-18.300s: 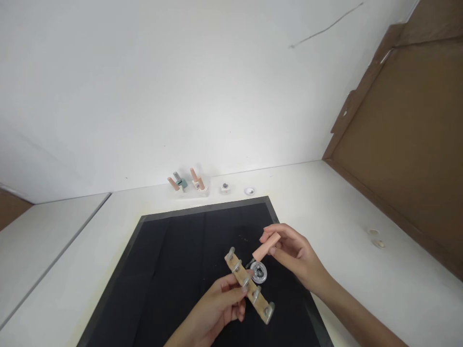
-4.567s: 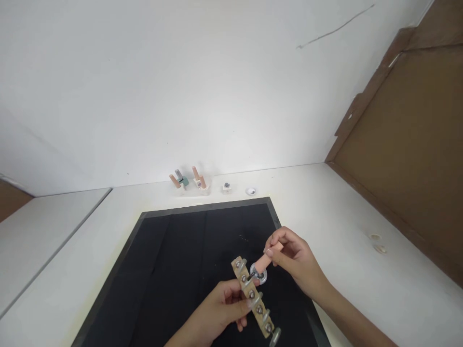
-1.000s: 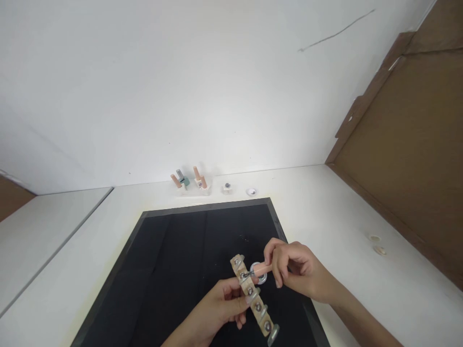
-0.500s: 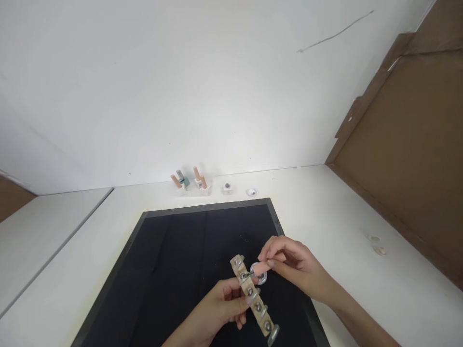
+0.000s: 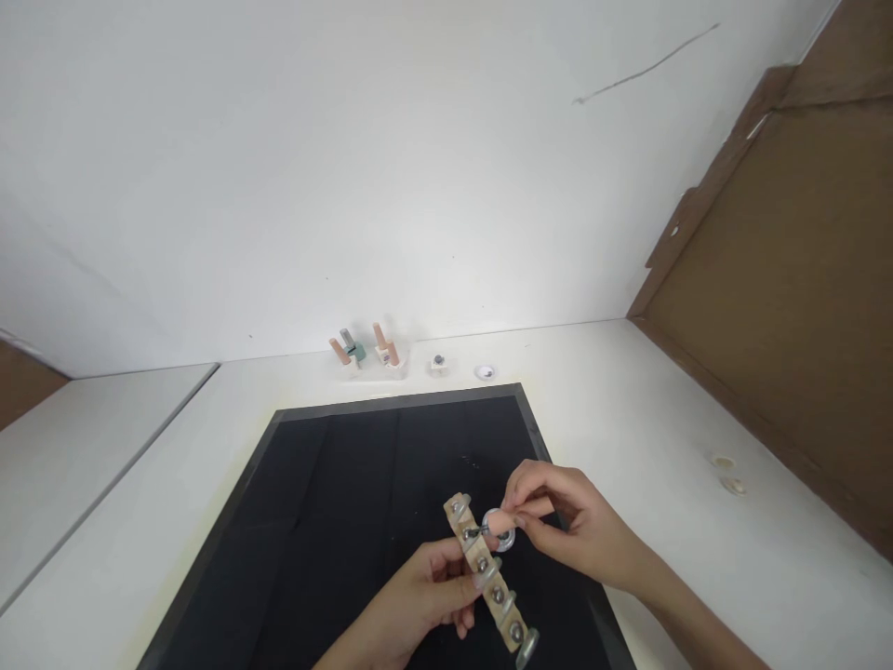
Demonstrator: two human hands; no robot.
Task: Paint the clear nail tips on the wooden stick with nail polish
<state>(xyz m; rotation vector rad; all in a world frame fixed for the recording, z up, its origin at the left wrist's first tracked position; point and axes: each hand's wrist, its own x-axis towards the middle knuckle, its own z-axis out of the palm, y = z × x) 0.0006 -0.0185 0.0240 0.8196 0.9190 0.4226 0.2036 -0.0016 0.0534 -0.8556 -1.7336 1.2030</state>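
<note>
Holding a wooden strip fitted with a row of bolts, the left hand grips it from the left side, fingers clenched around its middle. The strip is lifted above the black mat, not resting on it. Its long axis runs diagonally, from an upper end near the centre of the mat down and to the right toward the person, where a washer hangs at the lowest bolt.

The right hand is closed around a small peach-coloured screwdriver, gripped between thumb and fingertips. The tool's long axis lies nearly level and roughly crosswise to the strip; its dark tip points left and meets the second bolt from the upper end. A round metal piece sits just behind the tip; whether it touches the tool cannot be told.

The worked bolt lies directly left of the right fingers, along the line of the tool shaft. The right hand is the nearer one to the tool; the left hand is nearer to the lower half of the strip.

At the far edge of the bench, against the wall, stand small holders with spare tools, a small part and a white cap. Two small discs lie to the right.
</note>
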